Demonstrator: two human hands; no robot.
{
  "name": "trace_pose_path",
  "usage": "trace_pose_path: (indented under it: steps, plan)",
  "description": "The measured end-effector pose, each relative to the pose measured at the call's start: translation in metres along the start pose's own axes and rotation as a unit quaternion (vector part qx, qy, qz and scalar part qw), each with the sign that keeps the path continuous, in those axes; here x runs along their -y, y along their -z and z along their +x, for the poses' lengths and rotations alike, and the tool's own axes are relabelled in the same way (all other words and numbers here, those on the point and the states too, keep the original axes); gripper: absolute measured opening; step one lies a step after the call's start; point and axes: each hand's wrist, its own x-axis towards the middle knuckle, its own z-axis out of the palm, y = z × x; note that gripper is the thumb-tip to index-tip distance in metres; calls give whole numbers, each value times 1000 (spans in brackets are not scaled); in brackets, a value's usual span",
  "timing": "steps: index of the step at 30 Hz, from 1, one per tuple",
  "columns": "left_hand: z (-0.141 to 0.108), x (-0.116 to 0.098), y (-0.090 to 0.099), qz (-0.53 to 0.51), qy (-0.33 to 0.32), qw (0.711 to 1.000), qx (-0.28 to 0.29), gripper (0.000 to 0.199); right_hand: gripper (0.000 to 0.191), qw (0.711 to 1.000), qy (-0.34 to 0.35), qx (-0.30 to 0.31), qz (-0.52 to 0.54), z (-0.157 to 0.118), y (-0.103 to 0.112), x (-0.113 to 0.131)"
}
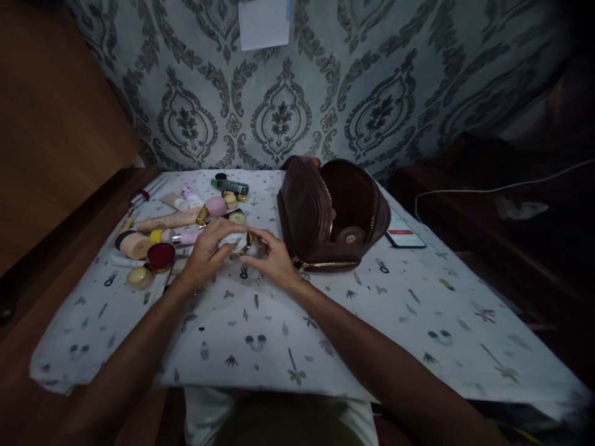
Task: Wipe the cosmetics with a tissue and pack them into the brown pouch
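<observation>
Head view: left hand (pixel 210 251) and right hand (pixel 277 261) pinch a gold-banded container (pixel 248 244) between half-curled fingers (pixel 232 228), probably for steadiness, with a brown bag (pixel 304 214) right of them.

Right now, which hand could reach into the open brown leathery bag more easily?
Probably the right hand: it is beside the bag, while the left hand is farther away. Both hands seem to hold a small whitish, gold-banded object, though, so neither is free.
</observation>
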Motion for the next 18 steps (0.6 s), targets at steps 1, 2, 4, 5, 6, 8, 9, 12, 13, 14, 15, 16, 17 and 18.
trace_pose_path:
  steps: [1, 2, 4, 5, 6, 8, 9, 12, 13, 14, 15, 16, 17, 18]
  plan:
    - [-1, 0, 0, 13, -6, 1000, 7, 26, 57, 1000, 8, 2, -14, 0, 0, 0]
    - [-1, 1, -1, 26, -9, 1000, 11, 27, 57, 999, 18, 3, -27, -1, 1, 1]
    - [-3, 1, -2, 52, -8, 999, 12, 28, 57, 998, 40, 10, -50, -1, 1, 0]
    - [-3, 2, -3, 64, -5, 998, 10, 29, 56, 997, 52, 18, -61, -1, 1, 0]
    - [-4, 2, -3, 74, -1, 997, 7, 29, 56, 995, 64, 29, -73, -2, 2, -1]
    - [-4, 2, -5, 88, 11, 996, -3, 27, 55, 989, 91, 53, -102, -2, 2, -4]
    - [-4, 1, -6, 93, 19, 995, -10, 27, 55, 984, 109, 67, -121, -2, 3, -6]
    - [-3, 1, -6, 93, 54, 994, -33, 24, 58, 962, 171, 102, -189, -4, 4, -11]
    - [-2, 1, -6, 87, 67, 993, -38, 23, 60, 953, 191, 108, -208, -4, 4, -13]
    - [-1, 2, -6, 75, 82, 993, -42, 23, 61, 946, 209, 112, -222, -5, 5, -14]
    - [-1, 4, -6, 61, 97, 992, -45, 23, 61, 941, 223, 113, -229, -5, 5, -14]
    - [0, 6, -6, 43, 115, 991, -49, 23, 61, 937, 233, 113, -233, -6, 5, -14]
    - [1, 8, -5, 23, 132, 990, -54, 23, 62, 936, 240, 113, -233, -6, 5, -14]
    - [1, 10, -5, 3, 147, 987, -58, 23, 62, 935, 245, 113, -232, -7, 4, -14]
